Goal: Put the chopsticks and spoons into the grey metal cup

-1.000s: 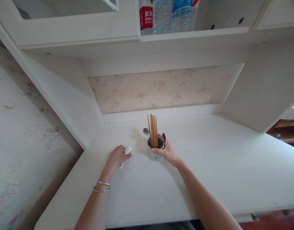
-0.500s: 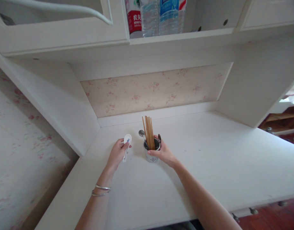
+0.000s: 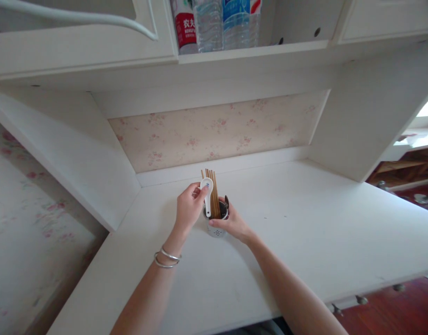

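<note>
A white soup spoon (image 3: 207,204) with a small blue mark in its bowl is pinched in my left hand (image 3: 191,204). Its handle points down, the tip at the mouth of a white utensil holder (image 3: 217,232) with small holes in its side. Whether the tip is inside the rim I cannot tell. Several wooden chopsticks (image 3: 215,195) stand upright in the holder, along with a dark-looking spoon (image 3: 227,201) at its right edge. My right hand (image 3: 231,224) is wrapped round the holder's right side, thumb across the front. The metal spoon on the left is hidden.
The holder stands on a white countertop (image 3: 287,251) under a cabinet shelf (image 3: 252,55). Plastic bottles (image 3: 209,28) stand on that shelf. A white side panel (image 3: 67,153) bounds the left, another panel (image 3: 367,111) the right. Drawer knobs (image 3: 362,300) show below the front edge.
My left hand has carried the soup spoon right and up, from beside the holder to over its mouth. My right hand keeps its hold on the holder. The view has shifted slightly.
</note>
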`<state>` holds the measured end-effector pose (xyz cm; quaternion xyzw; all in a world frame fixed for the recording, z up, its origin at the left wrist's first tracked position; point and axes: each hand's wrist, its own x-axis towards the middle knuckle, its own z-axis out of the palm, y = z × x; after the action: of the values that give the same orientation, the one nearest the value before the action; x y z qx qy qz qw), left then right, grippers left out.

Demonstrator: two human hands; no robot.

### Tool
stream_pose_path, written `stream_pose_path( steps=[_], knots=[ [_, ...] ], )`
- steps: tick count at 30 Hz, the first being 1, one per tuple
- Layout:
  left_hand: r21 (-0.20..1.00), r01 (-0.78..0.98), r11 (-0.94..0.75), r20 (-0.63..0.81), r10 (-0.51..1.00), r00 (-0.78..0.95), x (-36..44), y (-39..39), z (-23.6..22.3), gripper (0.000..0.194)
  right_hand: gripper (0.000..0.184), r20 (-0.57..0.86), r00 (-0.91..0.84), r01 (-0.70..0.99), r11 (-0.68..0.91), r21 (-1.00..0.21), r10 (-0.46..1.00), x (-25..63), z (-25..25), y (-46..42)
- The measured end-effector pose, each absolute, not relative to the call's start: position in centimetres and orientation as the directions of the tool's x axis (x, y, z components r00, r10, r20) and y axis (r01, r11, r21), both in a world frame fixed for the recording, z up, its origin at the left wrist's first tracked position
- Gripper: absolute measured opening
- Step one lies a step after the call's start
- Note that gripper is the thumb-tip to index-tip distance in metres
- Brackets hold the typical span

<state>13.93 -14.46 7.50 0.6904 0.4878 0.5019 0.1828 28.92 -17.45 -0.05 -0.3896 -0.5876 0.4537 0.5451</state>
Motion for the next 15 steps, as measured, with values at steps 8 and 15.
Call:
stream_pose_path(
  steps=[8, 15],
  knots=[
    [0.558, 0.669, -0.491, 0.529, 0.832, 0.169, 14.1, -14.9, 3.1, 0.032, 0.074, 0.3, -0.105, -0.07, 0.294, -0.953, 0.948, 28.8, -0.1, -17.4],
    [0.712, 0.51, -0.482, 0.508, 0.855, 0.099, 13.7, -15.6, 2.3, 0.034, 0.077, 0.307, -0.113, -0.077, 0.3, -0.951, 0.945, 29.0, -0.1, -17.5]
  ],
)
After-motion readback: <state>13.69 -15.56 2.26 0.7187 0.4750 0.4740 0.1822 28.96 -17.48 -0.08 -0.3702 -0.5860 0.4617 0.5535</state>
